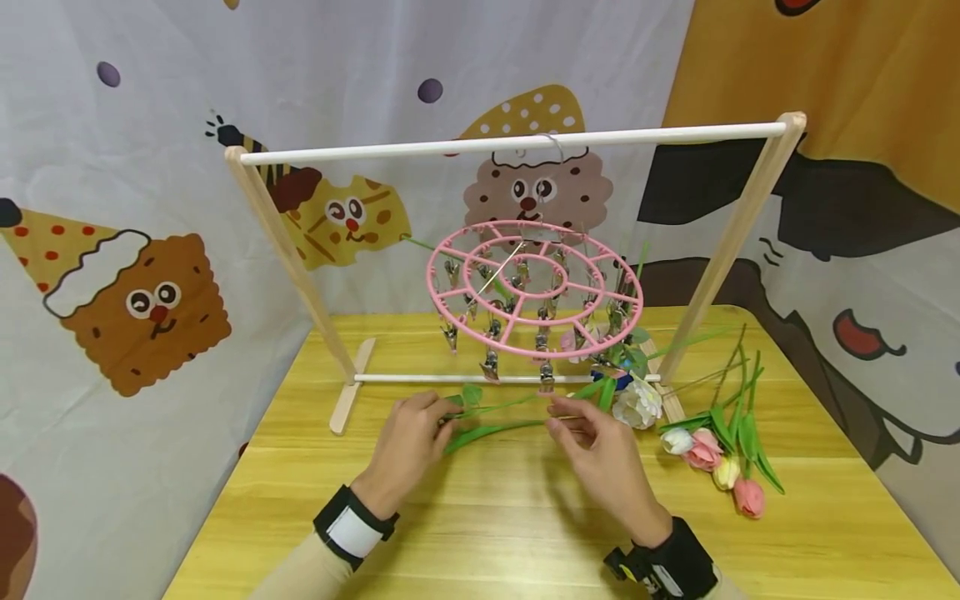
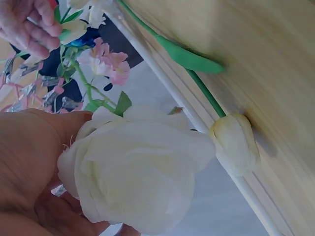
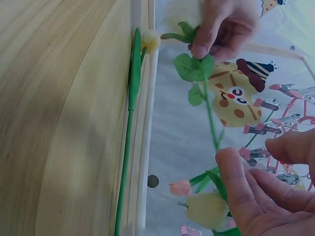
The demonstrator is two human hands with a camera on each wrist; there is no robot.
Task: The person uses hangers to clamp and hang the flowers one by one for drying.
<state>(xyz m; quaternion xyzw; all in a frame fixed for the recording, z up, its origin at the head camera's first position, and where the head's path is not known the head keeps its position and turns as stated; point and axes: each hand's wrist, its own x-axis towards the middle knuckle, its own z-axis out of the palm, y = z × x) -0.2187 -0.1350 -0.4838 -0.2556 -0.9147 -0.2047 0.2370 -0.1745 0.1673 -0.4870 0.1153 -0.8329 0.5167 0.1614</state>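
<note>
My left hand (image 1: pixel 408 446) pinches an artificial white rose (image 2: pixel 138 172) just below its bloom. Green leaves (image 3: pixel 194 68) hang under the pinch, and the rose's thin stem (image 3: pixel 210 113) runs across toward my right hand (image 1: pixel 606 458). That hand is near the stem's far end, its thumb and fingers parted and relaxed. Beneath the rose, a pale yellow tulip (image 2: pixel 235 142) lies on the wooden table (image 1: pixel 465 525), its long green leaf (image 3: pixel 134 71) along the stem. In the head view the left hand hides both blooms.
A pink round clip hanger (image 1: pixel 442 312) with several metal clips hangs from a white rod (image 1: pixel 420 148) on a wooden-legged stand. Several tulips (image 1: pixel 705 450) lie at the right. A white flower (image 1: pixel 637 406) and other blooms sit by the stand's right foot. A patterned curtain (image 1: pixel 90 350) hangs behind.
</note>
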